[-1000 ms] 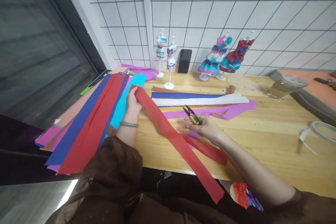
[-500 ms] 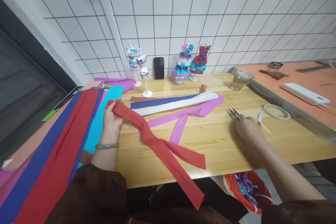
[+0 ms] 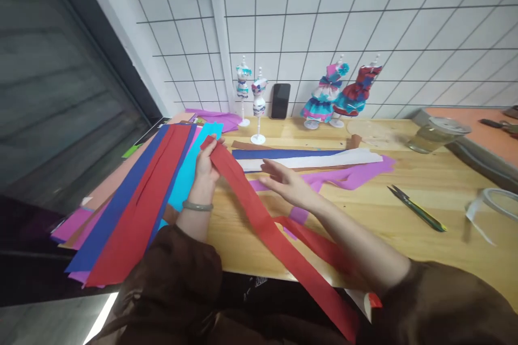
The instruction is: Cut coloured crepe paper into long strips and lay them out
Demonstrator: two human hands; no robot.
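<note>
My left hand (image 3: 207,164) pinches one end of a red crepe paper strip (image 3: 259,215) above the table. The strip splits into two tails that hang toward the front edge and my lap. Above the table's middle is my right hand (image 3: 289,183), its fingers apart and holding nothing. Behind it lie a white strip (image 3: 343,157), a blue strip (image 3: 291,154) and a purple strip (image 3: 356,175). Thread snips (image 3: 418,209) with yellow-green handles rest on the table at right.
Red, blue and cyan paper sheets (image 3: 149,199) are piled at left. Small dress forms (image 3: 259,99), dressed forms (image 3: 321,99) and a phone (image 3: 280,101) stand along the wall. A glass jar (image 3: 437,135) and a tape roll (image 3: 499,202) are at right.
My right hand has let go of the snips, leaving them on the table, and has moved left toward the red strip. My left hand keeps its hold. The view has swung left.
</note>
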